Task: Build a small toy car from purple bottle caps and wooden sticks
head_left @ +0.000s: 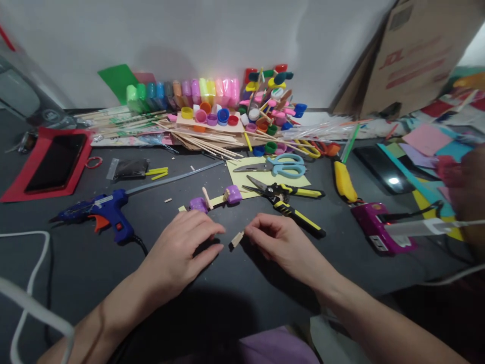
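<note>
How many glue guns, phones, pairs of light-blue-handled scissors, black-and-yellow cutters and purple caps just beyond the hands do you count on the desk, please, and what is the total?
Glue gun: 1
Phones: 2
Light-blue-handled scissors: 1
Black-and-yellow cutters: 1
Purple caps: 2
Total: 7

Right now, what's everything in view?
Wooden piece: 1, tan, front centre
Rounded blocks: 2, purple, centre
Glue gun: 1, blue, left
Phones: 2, black, left and right
Scissors: 1, blue handles, centre
Cutters: 1, black-yellow, centre right
Slim tool: 1, yellow, right
Sticks: many, tan, back
Cups: many, multicoloured, back
Wrapped packs: many, multicoloured, back
Papers: several, mixed, right
Power strip: 1, purple, right
Cardboard: some, brown, back right
Left hand: 1, bare, front
Right hand: 1, bare, pinching wooden piece
</note>
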